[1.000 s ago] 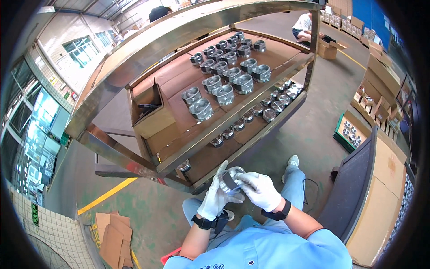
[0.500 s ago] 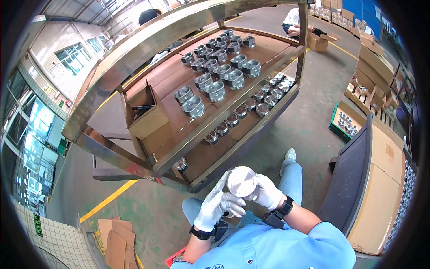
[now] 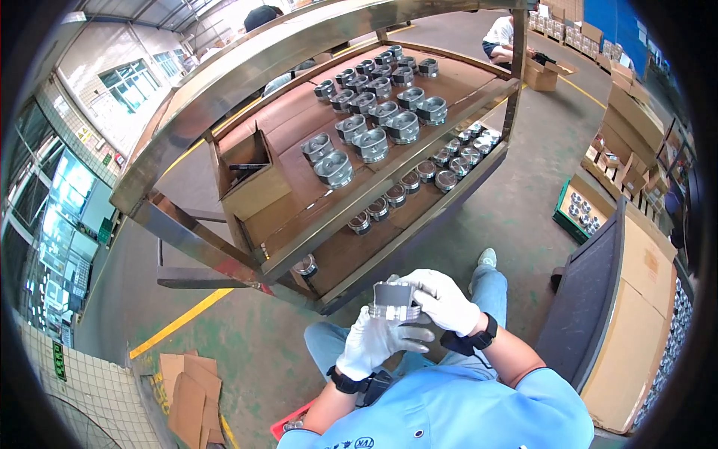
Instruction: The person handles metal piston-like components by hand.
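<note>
Low middle, the right hand (image 3: 446, 301) gripped one piston (image 3: 394, 298) above the loosely spread left hand (image 3: 370, 344); upper middle, other pistons (image 3: 404, 128) already stood in rows.

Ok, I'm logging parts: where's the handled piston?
In the head view, the piston is below centre, slightly right, with the left hand under it and the right hand at its right side.

Flat cardboard (image 3: 187, 408) lies on the floor (image 3: 262, 352), close to a yellow line (image 3: 183, 322). Farther off, I see a person in a white top (image 3: 501, 34) down low by an open box (image 3: 540, 77). There's a big blue wall (image 3: 609, 19), some bright windows (image 3: 134, 88), and a green sign (image 3: 58, 361) on a tiled wall (image 3: 93, 385).
</note>
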Motion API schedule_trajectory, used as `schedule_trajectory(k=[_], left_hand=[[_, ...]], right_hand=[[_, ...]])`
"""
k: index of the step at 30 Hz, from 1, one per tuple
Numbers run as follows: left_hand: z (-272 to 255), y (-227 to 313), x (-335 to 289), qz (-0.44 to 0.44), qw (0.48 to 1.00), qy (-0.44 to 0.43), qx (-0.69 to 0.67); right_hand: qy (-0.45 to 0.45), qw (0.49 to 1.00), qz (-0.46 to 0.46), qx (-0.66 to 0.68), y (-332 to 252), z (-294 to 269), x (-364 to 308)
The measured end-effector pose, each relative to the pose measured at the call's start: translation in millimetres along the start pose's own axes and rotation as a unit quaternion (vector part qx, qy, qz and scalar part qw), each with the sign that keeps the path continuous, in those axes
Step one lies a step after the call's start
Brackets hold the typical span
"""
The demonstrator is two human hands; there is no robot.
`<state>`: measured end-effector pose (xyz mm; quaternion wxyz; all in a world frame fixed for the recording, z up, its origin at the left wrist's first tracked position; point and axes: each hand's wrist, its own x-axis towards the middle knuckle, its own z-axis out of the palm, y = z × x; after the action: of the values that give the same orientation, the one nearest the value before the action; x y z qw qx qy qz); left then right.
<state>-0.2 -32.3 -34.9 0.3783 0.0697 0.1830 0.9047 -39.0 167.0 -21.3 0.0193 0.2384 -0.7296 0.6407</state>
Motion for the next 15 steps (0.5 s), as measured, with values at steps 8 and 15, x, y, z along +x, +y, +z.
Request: schedule_trajectory(k=[8,15], left_hand=[[2.5,1.9,-0.9,0.067,0.996,-0.002,-0.062],[17.0,-4.5,-4.6,0.191,0.975,0.115,-0.002]], right_hand=[[0.077,0.987,-0.099,-0.105,-31.4,1.3,9.2],[0.008,0.963,-0.180,-0.199,-39.4,7.6,10.0]])
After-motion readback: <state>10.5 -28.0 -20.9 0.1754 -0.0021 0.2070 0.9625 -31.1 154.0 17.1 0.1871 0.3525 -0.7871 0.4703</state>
